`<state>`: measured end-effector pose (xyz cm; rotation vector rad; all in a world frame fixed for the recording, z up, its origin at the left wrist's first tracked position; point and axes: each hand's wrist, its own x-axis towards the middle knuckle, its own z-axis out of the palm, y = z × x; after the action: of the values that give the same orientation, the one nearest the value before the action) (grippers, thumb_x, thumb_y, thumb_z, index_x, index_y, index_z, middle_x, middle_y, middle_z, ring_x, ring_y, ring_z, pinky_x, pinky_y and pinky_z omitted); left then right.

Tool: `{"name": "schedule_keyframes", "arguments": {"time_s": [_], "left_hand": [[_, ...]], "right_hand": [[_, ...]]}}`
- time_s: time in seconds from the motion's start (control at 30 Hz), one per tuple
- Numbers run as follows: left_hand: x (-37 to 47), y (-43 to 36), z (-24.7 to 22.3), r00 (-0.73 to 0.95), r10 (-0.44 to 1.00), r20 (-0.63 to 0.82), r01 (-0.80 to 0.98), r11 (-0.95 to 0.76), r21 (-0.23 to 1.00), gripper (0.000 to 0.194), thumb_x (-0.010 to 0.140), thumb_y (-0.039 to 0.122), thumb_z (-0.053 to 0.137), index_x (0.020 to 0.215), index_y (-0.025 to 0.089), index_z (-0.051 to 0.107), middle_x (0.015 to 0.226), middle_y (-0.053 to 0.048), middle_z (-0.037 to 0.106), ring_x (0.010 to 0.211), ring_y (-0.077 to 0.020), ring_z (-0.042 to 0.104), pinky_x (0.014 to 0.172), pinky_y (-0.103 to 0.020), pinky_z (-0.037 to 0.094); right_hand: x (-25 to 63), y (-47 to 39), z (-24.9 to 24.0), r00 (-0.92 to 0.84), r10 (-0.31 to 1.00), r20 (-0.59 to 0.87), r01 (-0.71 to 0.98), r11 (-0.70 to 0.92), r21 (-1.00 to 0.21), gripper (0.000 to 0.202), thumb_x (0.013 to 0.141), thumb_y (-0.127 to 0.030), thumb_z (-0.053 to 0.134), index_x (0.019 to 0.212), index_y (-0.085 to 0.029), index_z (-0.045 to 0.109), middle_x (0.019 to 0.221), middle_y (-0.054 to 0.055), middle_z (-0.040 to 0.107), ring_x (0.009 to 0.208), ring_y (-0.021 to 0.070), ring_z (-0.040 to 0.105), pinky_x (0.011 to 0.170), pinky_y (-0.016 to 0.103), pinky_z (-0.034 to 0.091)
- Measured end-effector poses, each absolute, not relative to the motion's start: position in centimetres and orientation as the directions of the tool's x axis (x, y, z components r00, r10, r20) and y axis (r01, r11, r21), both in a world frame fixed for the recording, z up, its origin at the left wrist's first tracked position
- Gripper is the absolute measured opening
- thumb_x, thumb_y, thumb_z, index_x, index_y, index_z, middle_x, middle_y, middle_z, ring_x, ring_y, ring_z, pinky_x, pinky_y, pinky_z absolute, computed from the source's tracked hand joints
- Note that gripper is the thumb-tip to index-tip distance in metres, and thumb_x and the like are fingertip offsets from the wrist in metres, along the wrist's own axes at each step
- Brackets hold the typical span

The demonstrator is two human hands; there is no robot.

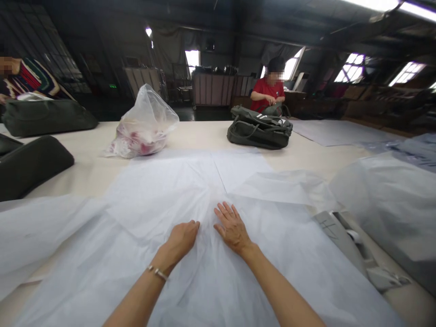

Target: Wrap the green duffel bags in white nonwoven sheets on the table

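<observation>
Thin white sheeting (272, 254) covers the table in front of me, with creases running between my hands. My left hand (184, 236) is closed, its fingers pinching a fold of this sheeting near the middle. A bracelet (157, 272) circles that wrist. My right hand (233, 227) lies flat on the sheeting just to the right, fingers stretched out and slightly spread. Beyond both hands, a smoother white sheet (170, 168) with a straight line down it lies on the table.
A clear plastic bag (143, 127) with reddish contents and a dark green bag (260, 129) stand across the table (200, 131). More dark green bags (37, 159) are at left. A grey box (340, 240) lies at right. Two people work beyond: one in a red shirt (259, 91), one far left.
</observation>
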<state>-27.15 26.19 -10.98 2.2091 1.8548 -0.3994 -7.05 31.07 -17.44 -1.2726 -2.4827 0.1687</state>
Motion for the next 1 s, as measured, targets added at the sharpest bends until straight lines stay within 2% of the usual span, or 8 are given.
{"name": "schedule_keyframes", "arguments": {"time_s": [0.1, 0.2, 0.27, 0.37, 0.43, 0.6, 0.8, 1.0], "left_hand": [[-27.2, 29.3, -10.5, 0.213, 0.911, -0.353, 0.974, -0.226, 0.004, 0.045, 0.092, 0.009, 0.034, 0.132, 0.020, 0.050, 0.101, -0.012, 0.072, 0.091, -0.0241, 0.070, 0.075, -0.034, 0.053], [-26.3, 31.1, -10.9, 0.233, 0.920, -0.316, 0.970, -0.244, 0.003, 0.051, 0.094, 0.025, 0.043, 0.145, 0.020, 0.037, 0.102, -0.014, 0.072, 0.093, -0.0269, 0.069, 0.077, -0.036, 0.052], [-25.7, 31.7, -11.8, 0.253, 0.940, -0.227, 0.966, -0.259, 0.005, 0.055, 0.095, 0.039, 0.047, 0.146, 0.021, 0.036, 0.115, -0.015, 0.068, 0.106, -0.0289, 0.065, 0.086, -0.040, 0.050], [-25.3, 31.9, -14.2, 0.386, 0.922, -0.016, 0.922, -0.386, 0.018, 0.061, 0.093, 0.051, 0.047, 0.148, 0.029, 0.033, 0.147, -0.012, 0.046, 0.137, -0.0296, 0.041, 0.110, -0.049, 0.034], [-25.4, 31.8, -16.2, 0.449, 0.892, 0.051, 0.892, -0.451, 0.030, 0.064, 0.093, 0.052, 0.048, 0.150, 0.032, 0.027, 0.157, -0.007, 0.032, 0.145, -0.0280, 0.025, 0.116, -0.052, 0.023], [-25.8, 31.4, -19.3, 0.299, 0.951, 0.080, 0.952, -0.303, 0.041, 0.060, 0.095, 0.052, 0.043, 0.150, 0.033, 0.028, 0.159, -0.005, 0.028, 0.147, -0.0303, 0.020, 0.115, -0.061, 0.019], [-25.2, 30.0, -18.9, 0.113, 0.992, 0.059, 0.993, -0.115, 0.034, 0.067, 0.093, 0.054, 0.045, 0.151, 0.029, 0.025, 0.158, -0.010, 0.028, 0.146, -0.0358, 0.019, 0.111, -0.069, 0.018], [-25.1, 26.7, -18.1, 0.016, 1.000, -0.003, 1.000, -0.016, 0.024, 0.072, 0.089, 0.059, 0.051, 0.151, 0.034, 0.025, 0.158, -0.010, 0.027, 0.144, -0.0417, 0.020, 0.106, -0.076, 0.020]], "right_hand": [[-6.7, 32.2, -18.9, -0.545, 0.823, 0.157, 0.781, 0.567, -0.260, 0.058, 0.097, -0.047, 0.040, 0.148, -0.021, 0.036, 0.156, 0.006, 0.033, 0.147, 0.0236, 0.020, 0.120, 0.047, 0.012], [-7.3, 32.9, -19.7, -0.430, 0.894, 0.128, 0.860, 0.448, -0.245, 0.059, 0.098, -0.046, 0.036, 0.151, -0.021, 0.030, 0.158, 0.008, 0.029, 0.148, 0.0256, 0.016, 0.120, 0.049, 0.010], [-7.7, 33.3, -19.6, -0.399, 0.907, 0.138, 0.876, 0.421, -0.234, 0.057, 0.098, -0.041, 0.037, 0.151, -0.023, 0.028, 0.157, 0.008, 0.030, 0.148, 0.0272, 0.016, 0.119, 0.050, 0.010], [-8.1, 33.6, -19.2, -0.404, 0.904, 0.137, 0.877, 0.426, -0.222, 0.057, 0.096, -0.036, 0.041, 0.151, -0.027, 0.030, 0.157, 0.008, 0.031, 0.147, 0.0299, 0.017, 0.119, 0.052, 0.007], [-8.2, 33.8, -19.1, -0.393, 0.910, 0.133, 0.884, 0.414, -0.217, 0.056, 0.094, -0.032, 0.042, 0.150, -0.026, 0.033, 0.156, 0.008, 0.033, 0.147, 0.0299, 0.019, 0.119, 0.052, 0.005], [-8.8, 33.9, -19.3, -0.290, 0.944, 0.154, 0.924, 0.318, -0.209, 0.052, 0.093, -0.022, 0.038, 0.142, -0.008, 0.045, 0.154, 0.015, 0.034, 0.147, 0.0284, 0.017, 0.119, 0.050, 0.007], [-9.9, 33.5, -19.7, -0.163, 0.968, 0.189, 0.949, 0.206, -0.238, 0.056, 0.094, -0.028, 0.039, 0.148, -0.013, 0.035, 0.156, 0.012, 0.033, 0.147, 0.0274, 0.019, 0.119, 0.051, 0.007], [-10.5, 30.5, -19.9, -0.213, 0.961, 0.179, 0.942, 0.251, -0.224, 0.054, 0.092, -0.029, 0.045, 0.145, -0.019, 0.043, 0.154, 0.013, 0.036, 0.146, 0.0314, 0.021, 0.117, 0.055, 0.010]]}}
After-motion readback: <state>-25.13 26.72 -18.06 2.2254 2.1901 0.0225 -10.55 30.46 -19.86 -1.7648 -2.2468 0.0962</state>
